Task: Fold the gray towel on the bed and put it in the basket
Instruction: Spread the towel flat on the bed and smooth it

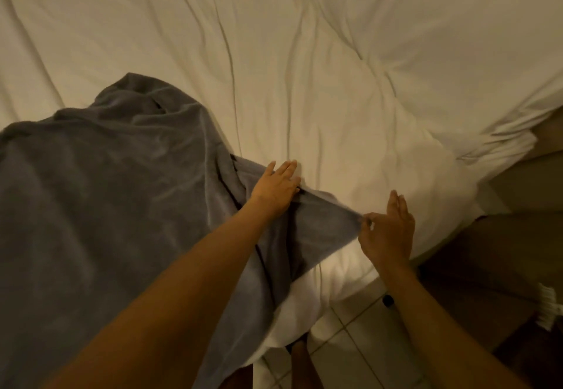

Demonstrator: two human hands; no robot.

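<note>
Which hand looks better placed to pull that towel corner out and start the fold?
The right hand: it already pinches the gray towel at its corner. The left hand lies flat with straight fingers on the towel, seemingly better suited to holding it down.

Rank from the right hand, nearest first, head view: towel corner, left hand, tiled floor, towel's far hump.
1. towel corner, pinched in the right hand.
2. left hand, to its left, flat on the towel.
3. tiled floor, below, beside the bed.
4. towel's far hump, upper left.

Left hand (275, 189): we reach it forward, palm down, fingers straight and flat.
Right hand (387, 231): our thumb and forefinger pinch together, other fingers extended.
</note>
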